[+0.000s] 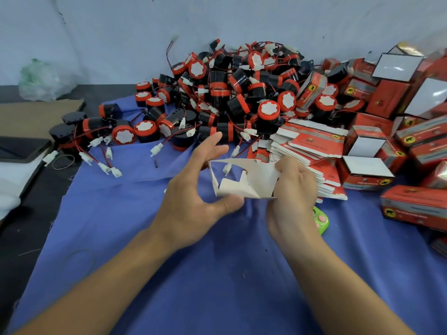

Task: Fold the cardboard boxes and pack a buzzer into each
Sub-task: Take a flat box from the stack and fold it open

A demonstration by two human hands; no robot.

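A half-opened cardboard box [251, 181], white inside, is held above the blue cloth between both hands. My left hand [193, 197] grips its left side, thumb under the bottom edge and fingers spread over the far top corner. My right hand [294, 189] pinches the box's right wall, fingers curled round it. Loose inner flaps show inside the box. A big heap of red-and-black buzzers [217, 97] with red wires and white plugs lies just behind. A stack of flat red box blanks [312, 151] lies to the right of my hands.
Folded red boxes [367, 170], some with open white tops, pile up at the right. A green object [321, 220] sits partly hidden under my right wrist. Brown cardboard [36, 112], a dark tablet [21, 147] and a plastic bag [41, 78] lie at the left, off the blue cloth [205, 274].
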